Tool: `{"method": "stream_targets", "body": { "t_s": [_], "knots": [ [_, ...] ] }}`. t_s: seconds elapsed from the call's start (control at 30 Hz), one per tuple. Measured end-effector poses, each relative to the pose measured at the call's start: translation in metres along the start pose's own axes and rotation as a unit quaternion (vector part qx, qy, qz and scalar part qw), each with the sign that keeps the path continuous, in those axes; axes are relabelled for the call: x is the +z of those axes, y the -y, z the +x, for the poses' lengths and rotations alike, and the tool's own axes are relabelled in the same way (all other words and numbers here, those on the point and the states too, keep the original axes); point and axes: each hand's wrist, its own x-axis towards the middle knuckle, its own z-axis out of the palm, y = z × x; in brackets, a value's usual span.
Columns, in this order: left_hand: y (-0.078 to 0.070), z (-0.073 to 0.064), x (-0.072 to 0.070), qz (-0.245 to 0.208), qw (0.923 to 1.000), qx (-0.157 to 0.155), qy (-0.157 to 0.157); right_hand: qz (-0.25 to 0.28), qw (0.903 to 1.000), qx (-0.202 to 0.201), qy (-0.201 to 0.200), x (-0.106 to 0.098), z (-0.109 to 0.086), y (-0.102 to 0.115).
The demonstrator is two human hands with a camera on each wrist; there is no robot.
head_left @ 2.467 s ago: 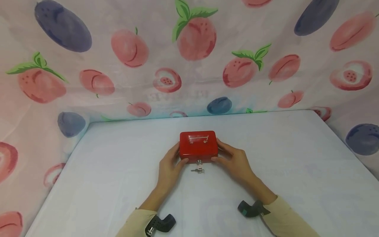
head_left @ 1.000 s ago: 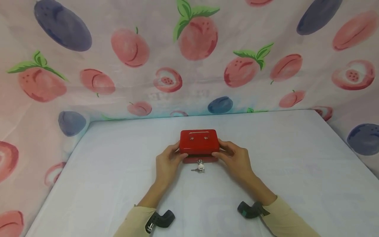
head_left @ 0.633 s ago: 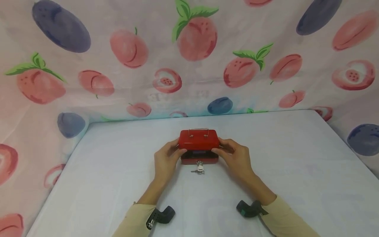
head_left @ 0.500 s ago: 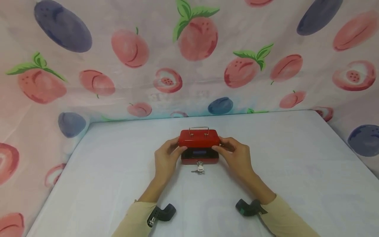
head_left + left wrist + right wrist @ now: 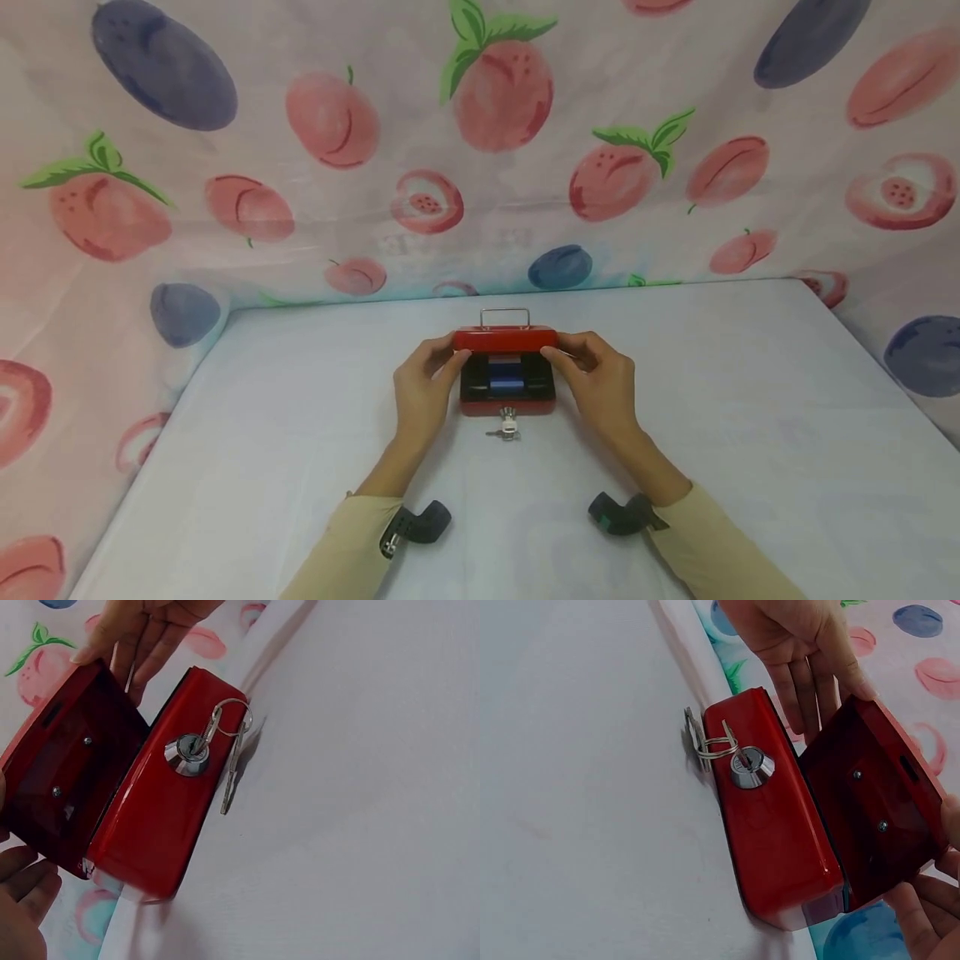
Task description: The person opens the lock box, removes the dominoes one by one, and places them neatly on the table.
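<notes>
A small red metal cash box [image 5: 487,408] stands on the white table, its lid [image 5: 504,340] raised and tilted back. My left hand [image 5: 422,396] pinches the lid's left end, thumb on the front edge and fingers behind. At the other end, my right hand [image 5: 603,387] grips the lid the same way. The wire handle [image 5: 505,311] stands up on top of the lid. Inside the box show a black tray [image 5: 477,386] and a blue piece [image 5: 507,385] in its middle. A key [image 5: 727,735] sits in the front lock [image 5: 751,766], a second one hanging from its ring.
White cloth covers the table [image 5: 300,433] around the box. Behind and at the sides hangs a fruit-print curtain [image 5: 420,92]. A black wrist mount [image 5: 423,522] sits at the left sleeve, another black mount [image 5: 622,513] at the right.
Both hands have lifted the lid from closed, swinging its front edge up and back. The box's inside has come into view, and the handle has gone from lying flat to standing upright.
</notes>
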Motion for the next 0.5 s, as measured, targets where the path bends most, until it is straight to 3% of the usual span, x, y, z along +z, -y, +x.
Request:
{"method": "stream_targets", "body": {
  "t_s": [0.23,0.5],
  "knots": [
    [0.006,0.006,0.003,0.045,0.9975,0.052,-0.013,-0.025,0.9996,0.014,0.002,0.001,0.004,0.002],
    [0.011,0.011,0.001,0.099,0.9888,0.112,0.007,-0.023,0.9996,0.007,0.014,0.002,0.010,-0.002]
  ]
}}
